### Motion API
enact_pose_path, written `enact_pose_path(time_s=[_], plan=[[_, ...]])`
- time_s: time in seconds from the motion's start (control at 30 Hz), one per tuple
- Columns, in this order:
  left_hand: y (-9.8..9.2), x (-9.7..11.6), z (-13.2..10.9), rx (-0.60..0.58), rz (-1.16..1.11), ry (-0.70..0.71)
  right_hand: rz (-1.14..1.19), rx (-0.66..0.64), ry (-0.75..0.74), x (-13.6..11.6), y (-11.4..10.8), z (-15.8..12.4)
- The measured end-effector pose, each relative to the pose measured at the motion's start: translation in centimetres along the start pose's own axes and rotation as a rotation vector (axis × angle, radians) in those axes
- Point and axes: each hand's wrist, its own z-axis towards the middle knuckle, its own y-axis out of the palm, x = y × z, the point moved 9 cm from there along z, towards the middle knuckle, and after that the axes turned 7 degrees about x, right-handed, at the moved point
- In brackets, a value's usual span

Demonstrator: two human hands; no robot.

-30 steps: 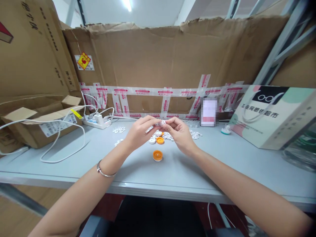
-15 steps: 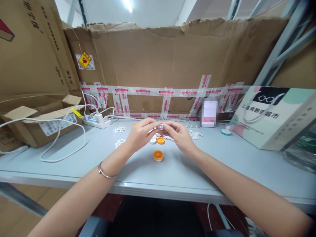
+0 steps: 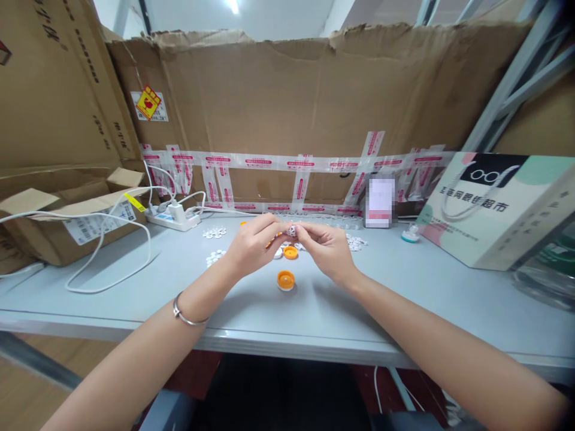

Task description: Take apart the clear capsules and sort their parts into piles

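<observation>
My left hand [image 3: 258, 244] and my right hand [image 3: 327, 248] meet above the middle of the table, fingers closed. Between their fingertips is a small white part with dark spots [image 3: 291, 231]; its kind is too small to make out. Below them on the table lies an orange round cap [image 3: 290, 252], beside a white round piece [image 3: 278, 254] partly behind my left hand. Nearer to me sits an orange cup-like cap with a white base [image 3: 286, 280], its hollow side up. Small white parts [image 3: 356, 242] are heaped behind my right hand.
White discs lie in two groups [image 3: 214, 232] at the left. A power strip [image 3: 174, 220] with white cables and an open cardboard box [image 3: 67, 224] stand farther left. A phone [image 3: 380, 202] leans at the back; a paper bag [image 3: 489, 209] and a small teal-based item [image 3: 410, 234] are right.
My hands stay together on the small spotted part with only slight finger movement. The whole view has shifted a little; the things on the table have not moved.
</observation>
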Motion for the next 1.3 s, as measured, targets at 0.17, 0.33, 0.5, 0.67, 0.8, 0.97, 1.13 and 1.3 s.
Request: enact_pose_path(time_s=[0.17,0.33,0.5,0.67,0.8,0.97,1.13,1.3], plan=[[0.0,0.3,-0.1,0.007,0.057,0.004,0.022,0.014,0.027,0.0,0.0,0.0],[0.2,0.3,-0.1,-0.02,0.051,0.003,0.046,0.023,0.11,0.6,-0.1,0.2],[0.4,0.4,-0.2,-0.023,0.049,0.02,0.124,0.03,0.258,2.0,0.0,0.4],[0.4,0.3,-0.1,-0.017,-0.044,0.004,0.23,-0.003,0.458,3.5,0.6,0.1],[-0.1,0.1,0.1,0.019,-0.072,-0.02,0.304,0.004,0.618,5.0,0.7,-0.3],[-1.0,-1.1,0.2,0.087,-0.058,-0.101,0.218,0.141,0.59,6.3,-2.1,1.2],[-1.0,-1.5,0.2,0.075,-0.054,-0.106,-0.097,0.244,0.231,5.4,-6.2,4.3],[-0.9,-1.6,0.2,0.052,-0.062,-0.12,-0.638,0.068,0.096,6.7,-6.9,5.2]])
